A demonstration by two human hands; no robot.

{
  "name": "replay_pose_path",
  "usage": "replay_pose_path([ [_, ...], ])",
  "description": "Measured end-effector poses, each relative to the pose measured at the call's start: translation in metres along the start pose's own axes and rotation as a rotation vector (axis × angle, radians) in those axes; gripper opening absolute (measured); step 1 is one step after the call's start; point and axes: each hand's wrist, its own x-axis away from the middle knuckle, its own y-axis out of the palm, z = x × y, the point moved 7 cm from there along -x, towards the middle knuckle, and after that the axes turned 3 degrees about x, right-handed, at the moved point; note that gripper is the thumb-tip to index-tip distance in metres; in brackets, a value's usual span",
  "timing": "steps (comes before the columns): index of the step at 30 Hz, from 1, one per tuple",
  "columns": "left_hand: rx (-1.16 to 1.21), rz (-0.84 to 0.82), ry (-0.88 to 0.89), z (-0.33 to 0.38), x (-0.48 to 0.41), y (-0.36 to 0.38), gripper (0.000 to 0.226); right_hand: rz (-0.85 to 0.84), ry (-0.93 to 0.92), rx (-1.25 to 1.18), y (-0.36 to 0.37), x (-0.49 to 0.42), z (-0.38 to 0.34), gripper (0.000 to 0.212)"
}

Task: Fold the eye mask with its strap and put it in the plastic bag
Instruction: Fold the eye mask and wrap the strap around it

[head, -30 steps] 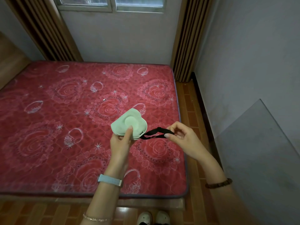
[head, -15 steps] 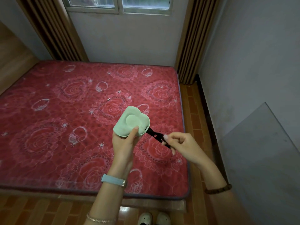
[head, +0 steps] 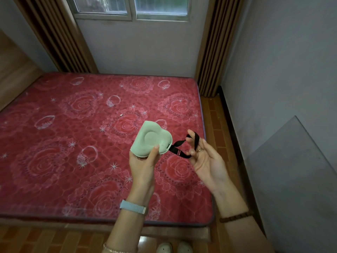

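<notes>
My left hand (head: 144, 167) has the pale green eye mask (head: 151, 140) pinched, thumb pressed on its front near the lower edge, fingers behind it, the mask already doubled into one padded cup shape. It sits up at the top of that hand, above the red rose-patterned mattress (head: 73, 143). Just to the right, my right hand (head: 206, 161) is spread palm-up, and the black strap (head: 182, 145) loops out of the mask's side and round two of its raised fingers (head: 191, 137), drawn fairly taut between the two hands.

Here's the worry: that strap is elastic by the look of it, only hooked over the fingers, not gripped. If a finger dips, I reckon it snaps back toward the mask and I start the wrapping again. Pull too hard to my right and the fold could spring open under my thumb, since one pinch is all that keeps it closed. The little slider on the strap could snag a finger as I wind.

And no plastic bag anywhere in sight, so both hands are busy with nothing ready to receive the mask.
</notes>
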Motion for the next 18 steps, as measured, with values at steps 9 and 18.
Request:
replay_pose_path([
  [9, -0.169, -0.085, 0.106, 0.003, 0.006, 0.014, 0.044, 0.227, -0.132, -0.024, -0.008, -0.006, 0.013, 0.041],
  [18, -0.377, -0.227, 0.076, 0.002, 0.006, 0.017, 0.046, 0.199, -0.163, 0.455, -0.003, 0.000, -0.001, 0.060],
])
